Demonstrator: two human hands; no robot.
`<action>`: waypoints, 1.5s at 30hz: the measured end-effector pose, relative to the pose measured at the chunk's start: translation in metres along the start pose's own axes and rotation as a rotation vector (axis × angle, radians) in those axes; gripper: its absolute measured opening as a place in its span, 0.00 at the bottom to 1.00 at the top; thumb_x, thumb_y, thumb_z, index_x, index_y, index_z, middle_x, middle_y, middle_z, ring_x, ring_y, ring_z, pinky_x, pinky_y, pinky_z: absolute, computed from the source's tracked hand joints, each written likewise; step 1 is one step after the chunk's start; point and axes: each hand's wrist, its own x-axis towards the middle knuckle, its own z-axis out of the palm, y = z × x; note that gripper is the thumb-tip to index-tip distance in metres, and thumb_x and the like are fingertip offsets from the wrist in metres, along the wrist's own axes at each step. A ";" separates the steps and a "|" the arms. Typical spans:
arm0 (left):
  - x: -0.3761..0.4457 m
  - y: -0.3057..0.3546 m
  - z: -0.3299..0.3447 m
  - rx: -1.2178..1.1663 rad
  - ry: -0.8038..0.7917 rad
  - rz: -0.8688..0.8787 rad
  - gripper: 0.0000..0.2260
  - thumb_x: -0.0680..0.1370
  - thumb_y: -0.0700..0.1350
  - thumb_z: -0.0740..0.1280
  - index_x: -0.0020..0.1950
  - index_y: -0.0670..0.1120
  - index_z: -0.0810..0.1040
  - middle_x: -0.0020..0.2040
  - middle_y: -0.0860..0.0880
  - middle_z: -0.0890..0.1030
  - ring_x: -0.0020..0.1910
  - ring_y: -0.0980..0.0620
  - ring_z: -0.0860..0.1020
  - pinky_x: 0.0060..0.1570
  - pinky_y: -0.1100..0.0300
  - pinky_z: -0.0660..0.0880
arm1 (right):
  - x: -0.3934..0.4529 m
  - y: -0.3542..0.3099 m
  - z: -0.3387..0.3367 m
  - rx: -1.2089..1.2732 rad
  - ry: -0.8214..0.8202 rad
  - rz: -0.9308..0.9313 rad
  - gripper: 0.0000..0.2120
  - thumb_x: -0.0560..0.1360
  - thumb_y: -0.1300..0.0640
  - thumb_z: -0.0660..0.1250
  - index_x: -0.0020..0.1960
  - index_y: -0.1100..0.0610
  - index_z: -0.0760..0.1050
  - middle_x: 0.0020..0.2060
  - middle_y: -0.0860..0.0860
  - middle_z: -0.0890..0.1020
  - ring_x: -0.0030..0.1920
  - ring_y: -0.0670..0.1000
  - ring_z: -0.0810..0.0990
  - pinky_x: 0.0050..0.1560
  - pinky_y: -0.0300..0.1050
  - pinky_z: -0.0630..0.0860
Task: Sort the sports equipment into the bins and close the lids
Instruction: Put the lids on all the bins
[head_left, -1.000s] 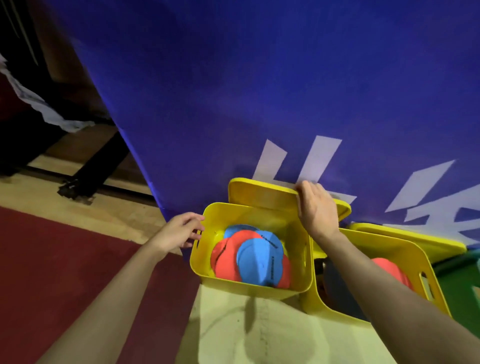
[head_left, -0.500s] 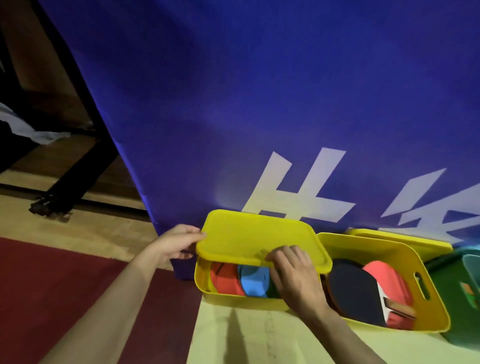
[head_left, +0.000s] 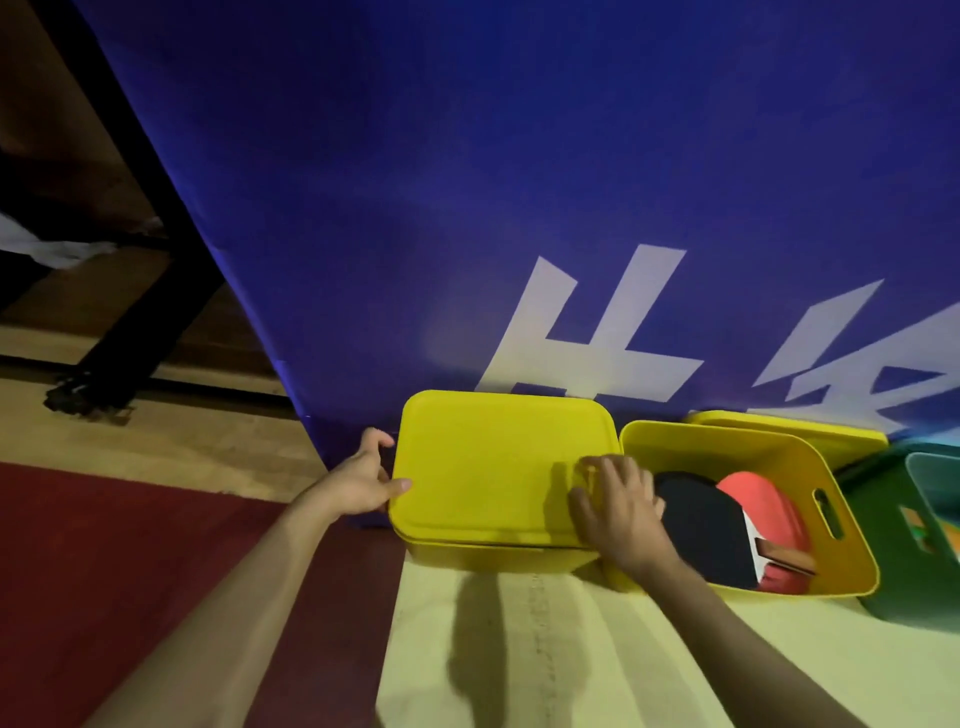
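Lid (head_left: 498, 467) lies flat on my left yellow bin (head_left: 493, 556) at six o'clock; my left hand (head_left: 358, 480) pinches its edge, my right hand (head_left: 618, 506) presses open-fingered. The paddle bin (head_left: 831, 519) at four o'clock remains uncovered.

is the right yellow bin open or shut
Open. The right yellow bin has no lid on; paddles show inside, and its lid leans behind it.

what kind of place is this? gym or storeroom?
Probably a sports hall or table tennis room: a blue barrier with white lettering stands on a wood and red floor, and table tennis paddles lie in an open yellow bin.
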 end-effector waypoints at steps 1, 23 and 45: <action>0.000 -0.001 0.001 0.027 0.011 0.007 0.26 0.79 0.48 0.72 0.69 0.46 0.60 0.39 0.48 0.79 0.36 0.50 0.79 0.45 0.53 0.77 | 0.006 0.002 -0.003 0.004 -0.006 0.078 0.24 0.82 0.40 0.59 0.75 0.47 0.66 0.72 0.51 0.65 0.72 0.57 0.64 0.68 0.66 0.65; 0.014 0.001 -0.009 0.337 -0.134 0.015 0.24 0.82 0.45 0.68 0.76 0.48 0.65 0.40 0.49 0.79 0.42 0.41 0.86 0.47 0.49 0.83 | -0.033 -0.002 0.006 -0.297 -0.300 0.058 0.49 0.76 0.26 0.53 0.81 0.62 0.51 0.81 0.62 0.48 0.78 0.69 0.53 0.77 0.62 0.57; -0.049 -0.023 0.066 1.081 0.240 0.629 0.29 0.82 0.59 0.50 0.83 0.57 0.48 0.83 0.40 0.48 0.81 0.36 0.50 0.76 0.36 0.58 | -0.065 0.029 0.040 -0.356 -0.105 -0.434 0.42 0.81 0.64 0.62 0.83 0.47 0.40 0.83 0.54 0.46 0.82 0.56 0.41 0.81 0.53 0.48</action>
